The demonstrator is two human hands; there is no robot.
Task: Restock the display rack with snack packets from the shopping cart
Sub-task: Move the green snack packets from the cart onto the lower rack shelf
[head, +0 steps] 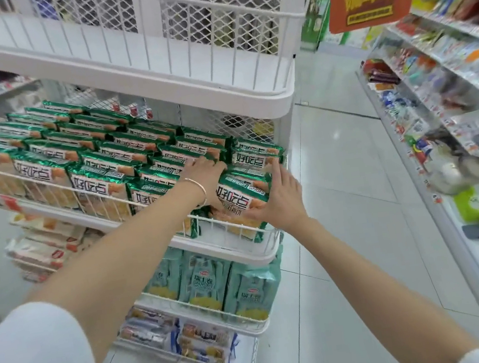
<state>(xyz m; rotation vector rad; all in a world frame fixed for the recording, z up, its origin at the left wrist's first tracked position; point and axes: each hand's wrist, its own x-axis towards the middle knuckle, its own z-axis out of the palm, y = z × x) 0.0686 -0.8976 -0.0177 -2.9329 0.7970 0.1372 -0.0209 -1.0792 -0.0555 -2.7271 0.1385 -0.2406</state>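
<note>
Right hand (277, 199) is laid flat against a green snack packet (241, 191), fingers spread along its lower edge, thumb up its side. Left hand (205, 172), bracelet (199, 188) on the wrist, is rested palm-down, fingers fanned out over the packets just behind. The packet is stood on end in the front right corner of the middle shelf of the white rack (241, 252), beside rows of identical packets (48, 173). Teal packs (202, 280) are lined up one shelf down.
</note>
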